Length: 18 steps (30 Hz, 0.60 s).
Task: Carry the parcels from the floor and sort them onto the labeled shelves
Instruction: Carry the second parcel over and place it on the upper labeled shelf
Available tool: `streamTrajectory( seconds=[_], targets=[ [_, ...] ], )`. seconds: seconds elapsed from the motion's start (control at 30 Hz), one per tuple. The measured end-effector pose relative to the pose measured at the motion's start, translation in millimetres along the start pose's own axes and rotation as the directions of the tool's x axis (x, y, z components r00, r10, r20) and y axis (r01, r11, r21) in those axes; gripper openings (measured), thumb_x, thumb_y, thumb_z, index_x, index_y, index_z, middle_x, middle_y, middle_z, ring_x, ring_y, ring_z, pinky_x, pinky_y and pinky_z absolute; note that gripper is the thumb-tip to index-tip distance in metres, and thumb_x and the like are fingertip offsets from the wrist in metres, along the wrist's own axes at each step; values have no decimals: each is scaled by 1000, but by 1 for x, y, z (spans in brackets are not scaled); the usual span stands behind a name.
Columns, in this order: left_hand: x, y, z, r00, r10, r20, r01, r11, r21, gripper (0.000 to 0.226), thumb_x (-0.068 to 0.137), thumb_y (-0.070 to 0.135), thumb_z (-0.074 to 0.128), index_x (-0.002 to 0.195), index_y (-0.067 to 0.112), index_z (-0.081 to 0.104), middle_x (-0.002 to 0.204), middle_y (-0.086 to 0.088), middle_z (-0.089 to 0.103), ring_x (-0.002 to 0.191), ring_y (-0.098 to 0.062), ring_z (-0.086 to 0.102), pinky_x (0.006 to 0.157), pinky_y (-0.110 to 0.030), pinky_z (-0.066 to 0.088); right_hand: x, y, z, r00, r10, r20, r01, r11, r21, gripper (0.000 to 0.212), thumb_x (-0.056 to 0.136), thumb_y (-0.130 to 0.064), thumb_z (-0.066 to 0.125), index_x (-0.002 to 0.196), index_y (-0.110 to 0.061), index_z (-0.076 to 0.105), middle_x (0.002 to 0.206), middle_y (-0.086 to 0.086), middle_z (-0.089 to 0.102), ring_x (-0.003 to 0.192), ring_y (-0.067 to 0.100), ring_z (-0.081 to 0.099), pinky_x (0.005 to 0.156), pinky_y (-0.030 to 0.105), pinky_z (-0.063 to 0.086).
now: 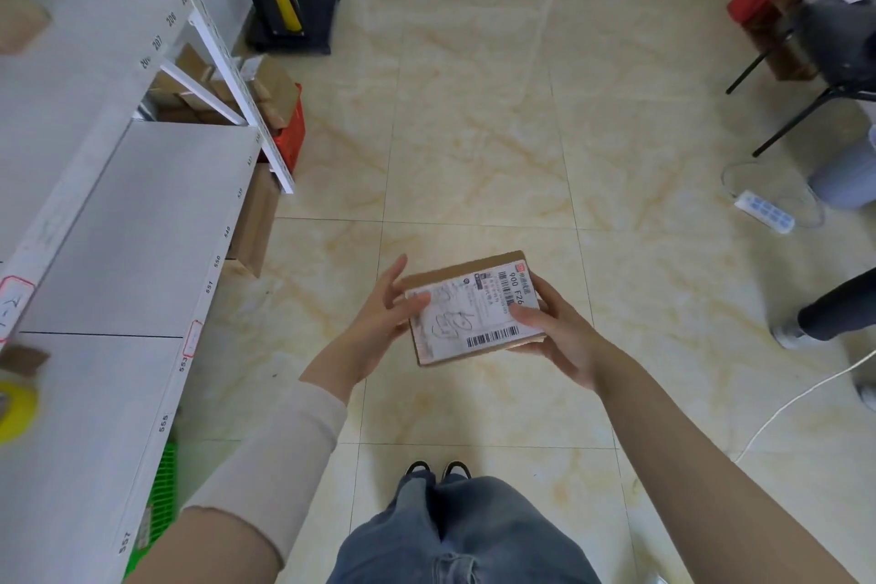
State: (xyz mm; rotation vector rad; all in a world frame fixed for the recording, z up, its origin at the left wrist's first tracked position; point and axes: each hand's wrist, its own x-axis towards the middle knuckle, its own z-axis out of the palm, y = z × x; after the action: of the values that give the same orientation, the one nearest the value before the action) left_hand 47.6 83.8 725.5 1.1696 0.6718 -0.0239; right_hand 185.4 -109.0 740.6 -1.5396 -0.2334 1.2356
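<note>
A small flat cardboard parcel (474,311) with a white shipping label and barcodes is held in front of me above the tiled floor. My left hand (384,313) grips its left edge, thumb on the label. My right hand (554,327) holds its right edge, thumb on top. The white numbered shelf (132,223) runs along my left, its front edge carrying small number tags such as 550, 553 and 557.
Cardboard boxes and a red crate (291,128) sit under the shelf. A green crate (159,507) is at lower left. A black hand truck (298,10) stands farther back. A power strip (764,210), a white cable and another person's legs (825,313) are on the right.
</note>
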Motion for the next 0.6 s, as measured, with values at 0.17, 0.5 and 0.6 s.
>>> streamTrajectory(
  seconds=[0.17, 0.5, 0.6],
  targets=[
    [-3, 22, -9, 963, -138, 231, 31, 909, 416, 80, 76, 41, 65, 145, 41, 24, 152, -4, 35, 135, -23, 43, 108, -42, 38, 9, -22, -13, 973, 89, 214, -39, 973, -227, 98, 61, -30, 76, 146, -33, 28, 135, 10, 54, 120, 30, 57, 100, 51, 46],
    [-7, -2, 24, 999, 34, -25, -37, 990, -135, 70, 79, 23, 67, 142, 31, 37, 108, 2, 74, 105, -28, 67, 89, -46, 54, -2, -16, 23, 962, -206, -178, 199, 978, -55, 70, 86, -39, 55, 147, -35, 20, 154, -3, 30, 133, 15, 42, 108, 47, 38],
    [-11, -5, 42, 995, 30, -92, -48, 979, -197, 72, 76, 30, 66, 142, 33, 37, 120, 1, 69, 112, -26, 65, 89, -42, 53, -9, 1, 43, 956, -225, -189, 240, 969, 58, 62, 94, -28, 46, 148, -38, 17, 147, -7, 41, 127, 14, 50, 103, 42, 45]
  ],
)
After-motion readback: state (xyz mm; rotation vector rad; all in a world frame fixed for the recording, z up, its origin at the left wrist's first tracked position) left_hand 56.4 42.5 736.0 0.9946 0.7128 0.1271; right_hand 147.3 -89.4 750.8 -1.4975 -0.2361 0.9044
